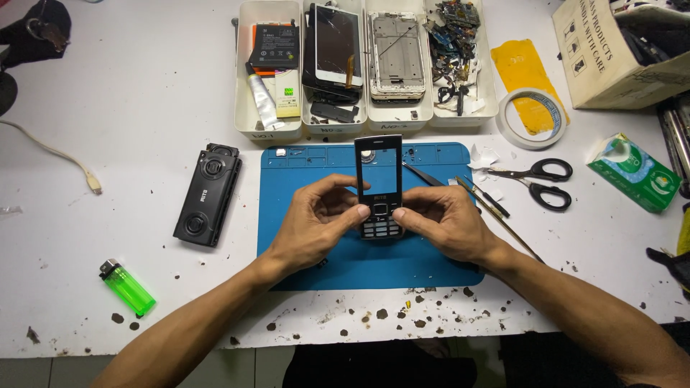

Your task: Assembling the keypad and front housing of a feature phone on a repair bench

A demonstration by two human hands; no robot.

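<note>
Over the blue repair mat point(438, 262) at the middle of the white worktop point(144, 115), I hold a black keypad phone front frame point(379, 176) upright, its screen opening see-through and its keypad end gripped low. My left hand point(313, 226) has its fingers closed on the frame's left edge, thumb pressed near the keys; my right hand point(445, 223) has its fingers clamped on the right edge, thumb likewise at the keypad. Left of the mat lies a black phone body point(208, 194), and farther down a green lighter point(127, 287). Behind the mat stands a row of white trays point(259, 129) holding a battery, a cracked screen, a pale phone frame and loose small parts. Right of the mat lie black-handled scissors point(535, 179), thin metal tools point(496, 212), a roll of tape point(535, 118), a yellow sheet point(521, 65), a green box point(634, 172) and a cardboard carton point(611, 61). A pale cable point(50, 151) runs at far left. Dark chips dot the worktop's near edge.
</note>
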